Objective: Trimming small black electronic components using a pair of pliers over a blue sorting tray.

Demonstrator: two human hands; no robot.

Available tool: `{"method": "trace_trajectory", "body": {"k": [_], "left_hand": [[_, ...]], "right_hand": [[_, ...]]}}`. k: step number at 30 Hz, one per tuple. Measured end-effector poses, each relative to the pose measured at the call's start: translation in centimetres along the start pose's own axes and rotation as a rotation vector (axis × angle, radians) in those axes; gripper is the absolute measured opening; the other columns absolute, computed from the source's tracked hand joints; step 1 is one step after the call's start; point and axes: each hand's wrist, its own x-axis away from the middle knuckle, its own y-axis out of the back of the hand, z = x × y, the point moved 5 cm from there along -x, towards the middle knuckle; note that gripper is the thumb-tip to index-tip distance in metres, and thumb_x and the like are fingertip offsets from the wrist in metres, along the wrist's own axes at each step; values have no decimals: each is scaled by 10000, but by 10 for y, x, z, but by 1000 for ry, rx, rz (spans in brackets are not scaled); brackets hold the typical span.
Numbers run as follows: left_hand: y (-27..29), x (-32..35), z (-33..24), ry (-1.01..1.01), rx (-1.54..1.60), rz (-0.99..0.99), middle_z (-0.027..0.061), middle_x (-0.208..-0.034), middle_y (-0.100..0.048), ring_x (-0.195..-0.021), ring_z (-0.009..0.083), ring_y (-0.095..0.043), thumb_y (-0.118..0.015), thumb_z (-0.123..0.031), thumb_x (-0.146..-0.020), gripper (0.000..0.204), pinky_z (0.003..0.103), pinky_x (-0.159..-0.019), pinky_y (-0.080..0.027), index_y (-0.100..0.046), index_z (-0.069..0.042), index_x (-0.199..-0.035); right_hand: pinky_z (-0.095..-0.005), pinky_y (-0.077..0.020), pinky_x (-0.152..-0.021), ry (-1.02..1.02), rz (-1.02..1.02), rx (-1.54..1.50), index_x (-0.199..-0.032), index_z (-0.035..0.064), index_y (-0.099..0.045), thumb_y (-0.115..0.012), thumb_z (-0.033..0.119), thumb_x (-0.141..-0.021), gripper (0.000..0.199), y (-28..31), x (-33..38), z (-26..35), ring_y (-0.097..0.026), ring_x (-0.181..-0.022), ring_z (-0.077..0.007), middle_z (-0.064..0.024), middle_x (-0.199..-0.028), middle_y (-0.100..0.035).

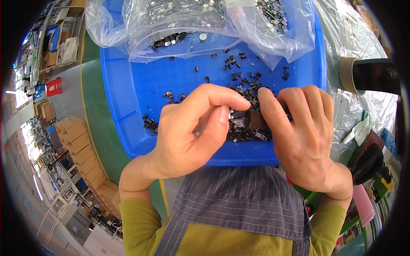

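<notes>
A heap of small black and metallic parts [248, 135] lies at the near side of a blue plastic tray [128, 98]. My left hand [190, 132] is over the heap, thumb and index finger bent toward each other and the other fingers curled under. A small pale glint shows inside its curl; what it holds is not clear. My right hand [303, 132] reaches down at the heap's right side, fingers bent and thumb hidden. A dark, shiny piece and a brownish flat piece [257, 120] show between the hands; whether either hand grips them is hidden.
Clear plastic bags [183, 42] with many similar parts cover the tray's far end. Loose parts [232, 62] are scattered on the tray floor. At right, a black roll with a cardboard core [351, 76] rests on plastic sheeting. Stacked cartons [81, 149] stand on the left.
</notes>
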Motion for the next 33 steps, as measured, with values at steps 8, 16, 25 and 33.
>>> {"method": "trace_trajectory", "body": {"k": [8,16,25,33], "left_hand": [[1,0,-2,2,6,-16,57,-849,-599,-522,15,-441,-404,-41,-968,186,169,-446,-350,-552,33,-1054],[1,0,-1,9,4,-20,54,-839,-595,-522,17,-442,-403,-38,-966,189,169,-445,-347,-553,39,-1052],[0,1,0,-20,18,-19,60,-849,-598,-522,18,-444,-405,-45,-970,191,169,-447,-354,-555,40,-1053],[-1,0,0,17,7,5,71,-872,-600,-518,19,-440,-401,-58,-976,198,169,-441,-350,-549,46,-1057]], "right_hand": [[-360,-391,-715,-5,-29,8,-1053,75,-622,-626,93,-679,374,0,-1,0,-520,-771,-217,-47,-830,-506],[-357,-389,-709,-9,-49,5,-1046,80,-621,-633,93,-676,371,-2,-1,-1,-516,-767,-215,-40,-824,-503],[-357,-375,-682,-4,-34,13,-1010,85,-615,-649,146,-693,325,-1,-1,0,-486,-728,-212,-36,-778,-458],[-351,-366,-661,-14,-21,10,-977,92,-604,-664,179,-706,291,-3,-1,0,-459,-696,-211,-36,-743,-416]]}}
